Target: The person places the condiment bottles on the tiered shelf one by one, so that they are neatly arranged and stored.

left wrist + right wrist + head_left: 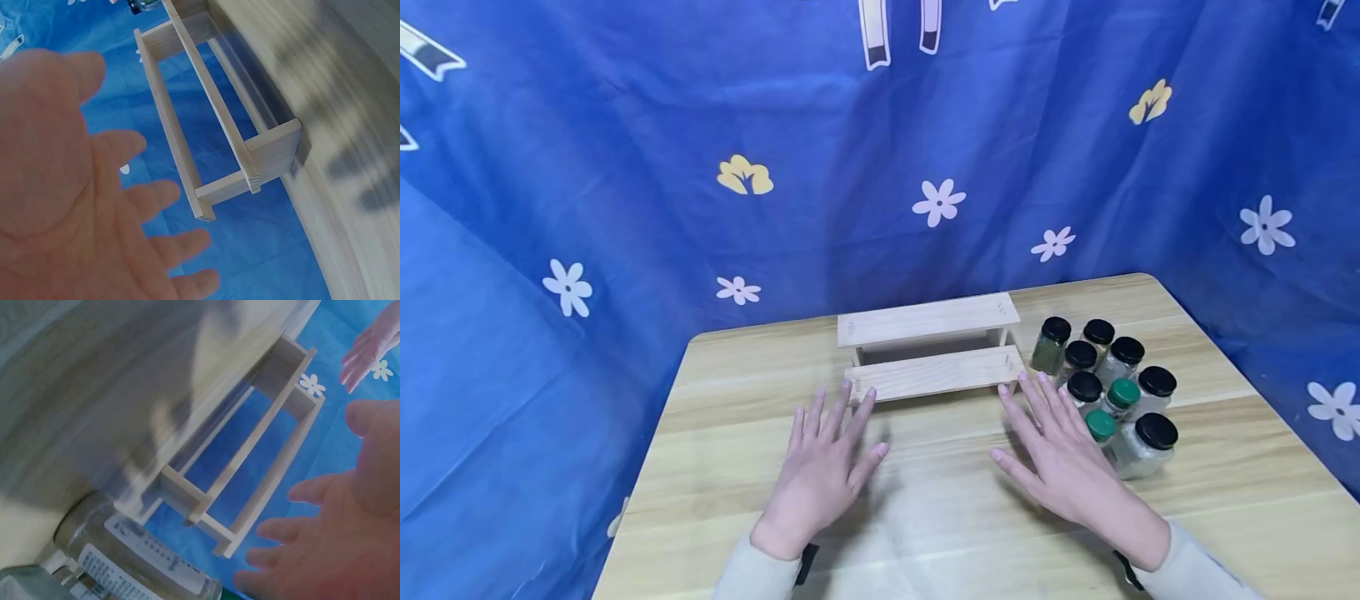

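Note:
A two-tier pale wooden rack stands at the back middle of the table. In the head view, my left hand is held over the table with fingers spread, its fingertips pointing toward the rack's left end. My right hand mirrors it, between the rack's right end and several spice jars. Both wrist views show the palms, left and right, with nothing in them. The rack appears apart from the fingers. A labelled clear jar is close below the right hand.
The jars have black lids or green lids and stand close together on the right side of the wood-grain table. A blue curtain with flower prints hangs behind and beside the table.

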A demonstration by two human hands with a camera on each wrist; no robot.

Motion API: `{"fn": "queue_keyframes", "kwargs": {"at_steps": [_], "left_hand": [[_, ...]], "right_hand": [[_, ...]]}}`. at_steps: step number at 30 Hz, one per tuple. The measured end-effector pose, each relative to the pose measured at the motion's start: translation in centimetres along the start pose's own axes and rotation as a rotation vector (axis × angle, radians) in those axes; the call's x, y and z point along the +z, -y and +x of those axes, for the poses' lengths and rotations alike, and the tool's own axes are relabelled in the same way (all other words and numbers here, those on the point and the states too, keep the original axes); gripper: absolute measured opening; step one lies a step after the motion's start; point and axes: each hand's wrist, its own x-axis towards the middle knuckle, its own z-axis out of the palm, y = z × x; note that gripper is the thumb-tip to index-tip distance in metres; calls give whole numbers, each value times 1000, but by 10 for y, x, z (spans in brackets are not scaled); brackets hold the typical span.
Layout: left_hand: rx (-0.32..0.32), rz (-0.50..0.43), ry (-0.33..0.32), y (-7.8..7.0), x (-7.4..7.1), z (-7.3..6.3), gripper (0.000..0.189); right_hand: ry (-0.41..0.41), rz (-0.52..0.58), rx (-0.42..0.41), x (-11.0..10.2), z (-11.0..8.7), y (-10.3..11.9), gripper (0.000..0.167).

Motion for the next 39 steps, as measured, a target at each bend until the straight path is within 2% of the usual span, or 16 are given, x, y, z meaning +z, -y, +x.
{"fn": "queue_keyframes", "kwargs": {"at_steps": [3, 8, 11, 16, 21, 25, 31, 36, 39], "left_hand": [[-36, -57, -8, 2, 0, 4, 70], [-97, -191, -74, 10, 2, 14, 76], [-170, -287, -75, 16, 1, 20, 81], [-296, -411, -39, 28, 3, 30, 84], [-339, -509, -42, 41, 8, 42, 80], [-381, -595, -7, 50, 14, 52, 80], [-426, -739, 32, 59, 27, 62, 73], [-452, -935, 39, 62, 37, 66, 63], [-464, -1037, 34, 63, 42, 68, 57]], "right_hand": [[-44, -5, -20, -5, -2, -2, 82], [-157, 2, -48, -15, -6, -8, 81], [-215, 21, -45, -24, -9, -13, 79], [-277, 47, 7, -37, -17, -25, 79], [-319, 71, 75, -47, -30, -44, 81], [-351, 86, 130, -52, -43, -58, 84], [-355, 91, 224, -54, -61, -73, 80], [-295, 71, 312, -52, -72, -80, 76], [-262, 69, 337, -50, -76, -84, 77]]}}
